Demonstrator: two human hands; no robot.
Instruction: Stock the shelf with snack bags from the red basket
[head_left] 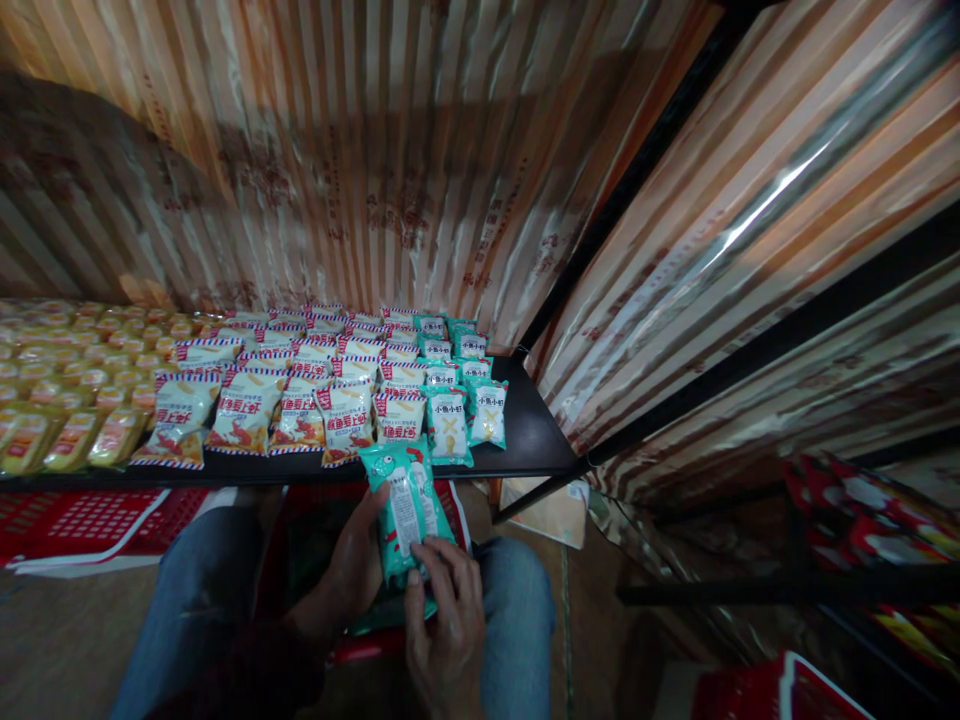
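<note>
A teal snack bag [403,505] with its printed back facing up is in my left hand [354,560], whose thumb lies on the bag's left edge. My right hand [448,610] touches the lower part of the bag with bent fingers. Beyond my hands, at the right of the black shelf [529,430], stand rows of teal-and-white bags [450,425]. To their left are several rows of white bags with striped edges [347,420]. Yellow packs [71,438] fill the shelf's left part.
Below the shelf are a red basket [97,515] at the left and another [459,510] between my knees. A third red basket [772,690] sits at bottom right. Black metal bars [660,400] cross the right side, near red packages [862,510]. A striped curtain [337,150] hangs behind.
</note>
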